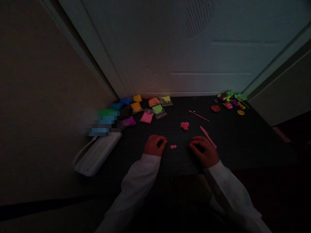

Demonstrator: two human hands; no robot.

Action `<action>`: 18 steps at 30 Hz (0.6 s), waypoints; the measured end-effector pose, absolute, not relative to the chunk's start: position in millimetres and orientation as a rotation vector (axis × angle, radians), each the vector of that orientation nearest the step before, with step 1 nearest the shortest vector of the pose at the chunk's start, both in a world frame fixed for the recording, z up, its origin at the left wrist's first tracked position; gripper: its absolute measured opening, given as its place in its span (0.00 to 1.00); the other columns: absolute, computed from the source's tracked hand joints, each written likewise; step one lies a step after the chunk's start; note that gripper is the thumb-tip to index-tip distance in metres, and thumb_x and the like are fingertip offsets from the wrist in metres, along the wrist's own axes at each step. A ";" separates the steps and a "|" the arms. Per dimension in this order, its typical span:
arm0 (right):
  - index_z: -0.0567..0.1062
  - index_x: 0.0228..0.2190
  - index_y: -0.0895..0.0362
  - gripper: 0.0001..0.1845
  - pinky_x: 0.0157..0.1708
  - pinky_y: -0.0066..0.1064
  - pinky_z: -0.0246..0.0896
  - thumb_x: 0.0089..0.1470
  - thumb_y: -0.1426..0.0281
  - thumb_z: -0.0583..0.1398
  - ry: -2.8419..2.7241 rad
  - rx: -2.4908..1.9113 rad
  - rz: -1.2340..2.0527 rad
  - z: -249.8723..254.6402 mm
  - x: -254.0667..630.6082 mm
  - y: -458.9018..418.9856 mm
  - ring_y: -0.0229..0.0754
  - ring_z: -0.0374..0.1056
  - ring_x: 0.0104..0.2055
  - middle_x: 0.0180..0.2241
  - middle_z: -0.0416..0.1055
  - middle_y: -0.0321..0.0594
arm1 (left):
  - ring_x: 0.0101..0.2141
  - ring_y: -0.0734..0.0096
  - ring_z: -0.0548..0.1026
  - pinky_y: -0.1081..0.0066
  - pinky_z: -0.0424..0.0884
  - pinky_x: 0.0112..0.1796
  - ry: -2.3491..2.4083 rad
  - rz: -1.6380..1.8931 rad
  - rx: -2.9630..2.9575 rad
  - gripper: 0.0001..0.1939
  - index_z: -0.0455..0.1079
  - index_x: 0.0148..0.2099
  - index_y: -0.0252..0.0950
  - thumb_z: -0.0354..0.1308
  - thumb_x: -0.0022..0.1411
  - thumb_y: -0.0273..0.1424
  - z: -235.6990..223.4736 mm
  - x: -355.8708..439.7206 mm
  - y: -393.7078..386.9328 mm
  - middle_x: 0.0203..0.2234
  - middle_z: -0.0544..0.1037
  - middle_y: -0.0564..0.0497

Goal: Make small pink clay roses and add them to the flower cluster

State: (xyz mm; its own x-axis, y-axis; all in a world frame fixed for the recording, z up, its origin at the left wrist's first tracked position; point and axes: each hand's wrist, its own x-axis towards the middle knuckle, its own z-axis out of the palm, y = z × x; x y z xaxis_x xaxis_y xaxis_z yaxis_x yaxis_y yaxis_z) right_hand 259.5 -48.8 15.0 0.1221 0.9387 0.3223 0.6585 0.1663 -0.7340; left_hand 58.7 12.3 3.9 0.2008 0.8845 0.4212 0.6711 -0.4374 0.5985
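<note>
We see the two small pink discs [173, 146] lying side by side on the black table [145, 165], between our hands and closer to the left one. Our left hand [155, 145] rests with the fingers bent, and its thumb and forefinger come together at the tips, making a loop; whether something very small is pinched there, we cannot tell. Our right hand [204, 151] is curled in a similar way, its thumb near the bent fingers, and also here we cannot say if it grasps anything (the light is quite weak). Both arms wear white sleeves [139, 174].

Just beside the right hand lies a pink knife-shaped tool [208, 137], slanting; we are not certain if they touch. Farther from us, between the hands, there is a pink cluster [184, 125] of little pieces, and behind it a thin pink stick [198, 115].

At the back left we have bags of coloured material [146, 116], among them pink, orange, green and blue, and nearer to us a white case [98, 153] with a strap. In the far right corner stand small colourful figures [234, 101], with a red lump [215, 108] and a yellow disc [241, 112] near them.
</note>
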 end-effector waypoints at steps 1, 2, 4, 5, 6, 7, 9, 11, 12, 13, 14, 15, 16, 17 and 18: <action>0.71 0.27 0.54 0.07 0.41 0.38 0.57 0.43 0.66 0.56 -1.605 -1.559 0.429 15.1 259.6 -48.8 0.41 0.61 0.39 0.36 0.64 0.40 | 0.30 0.73 0.68 0.70 0.65 0.34 1.477 1.077 2.197 0.03 0.67 0.28 0.37 0.53 0.48 0.30 3.7 59.0 12.5 0.25 0.73 0.53; 0.71 0.27 0.54 0.07 0.41 0.38 0.57 0.44 0.66 0.56 -1.603 -1.553 0.435 15.2 259.6 -48.9 0.41 0.61 0.39 0.36 0.64 0.40 | 0.31 0.73 0.68 0.70 0.65 0.35 1.484 1.077 2.201 0.04 0.67 0.28 0.37 0.53 0.48 0.30 3.3 59.2 12.7 0.25 0.73 0.53; 0.71 0.27 0.54 0.07 0.40 0.38 0.57 0.44 0.66 0.55 -1.593 -1.543 0.440 15.6 259.6 -48.9 0.41 0.61 0.39 0.36 0.64 0.40 | 0.32 0.72 0.68 0.68 0.64 0.36 1.493 1.070 2.226 0.05 0.68 0.30 0.38 0.52 0.49 0.31 2.4 59.4 13.7 0.26 0.74 0.53; 0.71 0.27 0.54 0.07 0.40 0.38 0.57 0.44 0.66 0.55 -1.589 -1.539 0.441 15.7 259.5 -48.9 0.41 0.61 0.39 0.36 0.64 0.40 | 0.32 0.72 0.67 0.68 0.64 0.37 1.490 1.066 2.251 0.06 0.68 0.30 0.38 0.52 0.50 0.32 1.9 59.5 14.4 0.27 0.74 0.53; 0.71 0.27 0.54 0.07 0.41 0.38 0.57 0.44 0.66 0.55 -1.587 -1.535 0.441 16.0 259.3 -48.9 0.41 0.61 0.39 0.36 0.65 0.40 | 0.33 0.71 0.67 0.67 0.63 0.37 1.483 1.062 2.282 0.06 0.69 0.31 0.38 0.52 0.50 0.32 1.4 59.5 15.2 0.27 0.74 0.52; 0.71 0.27 0.54 0.07 0.41 0.37 0.57 0.44 0.66 0.55 -1.583 -1.533 0.439 16.2 259.1 -49.0 0.41 0.61 0.39 0.36 0.64 0.39 | 0.33 0.71 0.67 0.66 0.63 0.38 1.476 1.057 2.315 0.06 0.69 0.31 0.38 0.52 0.50 0.32 1.0 59.7 16.0 0.27 0.73 0.52; 0.71 0.28 0.54 0.07 0.41 0.37 0.57 0.44 0.66 0.55 -1.580 -1.530 0.435 16.7 258.7 -49.1 0.40 0.61 0.39 0.36 0.64 0.39 | 0.33 0.70 0.67 0.65 0.62 0.39 1.475 1.042 2.370 0.06 0.69 0.29 0.38 0.53 0.49 0.32 0.4 60.2 17.4 0.27 0.73 0.51; 0.71 0.27 0.54 0.07 0.41 0.36 0.57 0.45 0.66 0.55 -1.579 -1.527 0.430 17.1 258.5 -49.2 0.40 0.61 0.39 0.36 0.64 0.39 | 0.32 0.70 0.66 0.65 0.62 0.38 1.495 1.012 2.397 0.06 0.69 0.27 0.37 0.54 0.48 0.34 0.4 61.2 18.2 0.26 0.71 0.51; 0.71 0.27 0.53 0.07 0.41 0.36 0.57 0.45 0.67 0.55 -1.580 -1.527 0.429 17.2 258.6 -49.2 0.40 0.61 0.39 0.36 0.64 0.39 | 0.32 0.69 0.66 0.65 0.62 0.38 1.511 0.995 2.402 0.07 0.68 0.26 0.37 0.54 0.47 0.34 0.5 61.9 18.4 0.25 0.71 0.51; 0.71 0.27 0.53 0.06 0.41 0.36 0.57 0.45 0.67 0.55 -1.584 -1.527 0.431 17.2 258.7 -49.2 0.40 0.61 0.39 0.36 0.64 0.39 | 0.32 0.69 0.66 0.65 0.62 0.37 1.526 0.984 2.405 0.07 0.68 0.25 0.37 0.54 0.47 0.35 0.6 62.6 18.6 0.25 0.70 0.50; 0.71 0.27 0.54 0.06 0.41 0.36 0.57 0.45 0.67 0.55 -1.586 -1.526 0.432 17.2 258.9 -49.2 0.40 0.61 0.39 0.36 0.64 0.39 | 0.32 0.69 0.66 0.65 0.62 0.36 1.538 0.979 2.409 0.08 0.68 0.24 0.37 0.54 0.46 0.36 0.7 63.4 18.8 0.24 0.70 0.50; 0.71 0.27 0.54 0.06 0.41 0.36 0.57 0.44 0.67 0.55 -1.590 -1.525 0.433 17.0 259.1 -49.3 0.40 0.61 0.39 0.36 0.64 0.39 | 0.31 0.69 0.66 0.66 0.62 0.36 1.544 0.977 2.415 0.09 0.68 0.24 0.36 0.54 0.47 0.37 0.8 64.1 19.3 0.24 0.70 0.50; 0.71 0.27 0.54 0.06 0.41 0.36 0.57 0.44 0.67 0.55 -1.591 -1.526 0.431 16.9 259.3 -49.3 0.40 0.61 0.39 0.35 0.64 0.39 | 0.31 0.69 0.66 0.66 0.62 0.36 1.543 0.975 2.427 0.09 0.68 0.24 0.36 0.54 0.47 0.37 0.9 64.8 20.0 0.24 0.70 0.50; 0.71 0.27 0.54 0.06 0.41 0.36 0.57 0.44 0.67 0.55 -1.590 -1.528 0.429 16.7 259.4 -49.3 0.40 0.61 0.39 0.35 0.65 0.39 | 0.31 0.69 0.66 0.66 0.62 0.36 1.530 0.967 2.444 0.10 0.69 0.25 0.36 0.53 0.48 0.37 0.9 65.5 20.9 0.24 0.70 0.49; 0.71 0.27 0.54 0.06 0.41 0.36 0.57 0.44 0.67 0.55 -1.588 -1.531 0.428 16.5 259.6 -49.4 0.40 0.61 0.39 0.35 0.65 0.39 | 0.31 0.70 0.66 0.66 0.62 0.36 1.511 0.956 2.463 0.10 0.69 0.26 0.36 0.52 0.49 0.36 1.0 66.0 22.1 0.24 0.71 0.49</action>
